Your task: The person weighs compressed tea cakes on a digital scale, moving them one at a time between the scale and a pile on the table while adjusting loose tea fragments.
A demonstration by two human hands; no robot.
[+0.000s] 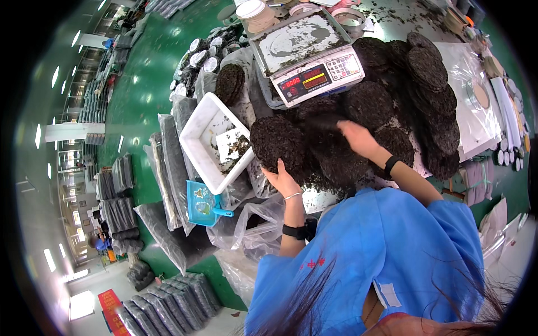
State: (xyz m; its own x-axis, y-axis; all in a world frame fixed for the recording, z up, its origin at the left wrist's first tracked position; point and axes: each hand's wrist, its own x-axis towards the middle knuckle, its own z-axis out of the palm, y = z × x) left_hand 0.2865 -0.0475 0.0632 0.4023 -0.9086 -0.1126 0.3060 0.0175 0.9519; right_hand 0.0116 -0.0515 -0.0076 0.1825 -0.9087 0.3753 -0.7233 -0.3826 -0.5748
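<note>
My left hand (282, 178) grips the near edge of a round, dark dried-seaweed cake (277, 143), thumb on top. This cake is tilted up beside the white tub. To its right, my right hand (359, 137) reaches over more cakes (338, 161), palm down. A dark, motion-blurred shape (323, 122) meets its fingertips; whether they hold it or only touch it is unclear. Just beyond the hands stands a digital scale (317, 80) with a lit red display. Its clear tray (300, 40) has dark crumbs in it.
A white plastic tub (196, 110) with scraps and a blue dustpan (204, 203) are at the left. Stacked seaweed cakes (428, 71) rise at the right. Clear plastic bags (262, 222) hang by the table's near-left side. Packed bags (174, 311) stand on the green floor.
</note>
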